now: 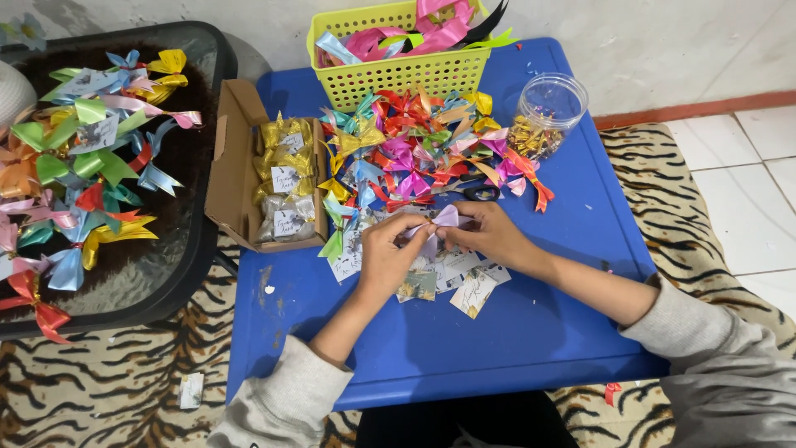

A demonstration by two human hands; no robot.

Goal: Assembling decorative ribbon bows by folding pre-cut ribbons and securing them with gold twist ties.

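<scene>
Head view | my left hand (388, 253) and right hand (489, 236) fingers pinch a lilac ribbon bow (441, 219) from both ends, keeping it flat | cards (452, 278) below on blue tabletop (464, 348)

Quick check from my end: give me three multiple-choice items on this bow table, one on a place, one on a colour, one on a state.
1. Where is the yellow basket?
A. far edge of the blue table
B. on the rug
C. inside the cardboard box

2. What colour is the ribbon bow between the left hand and right hand?
A. red
B. pale lilac
C. green

3. How is the clear jar?
A. lidded
B. tipped over
C. open, upright

Answers: 1 A, it stands at the table's back edge; 2 B, the pinched bow is pale lilac; 3 C, its mouth shows open.
</scene>
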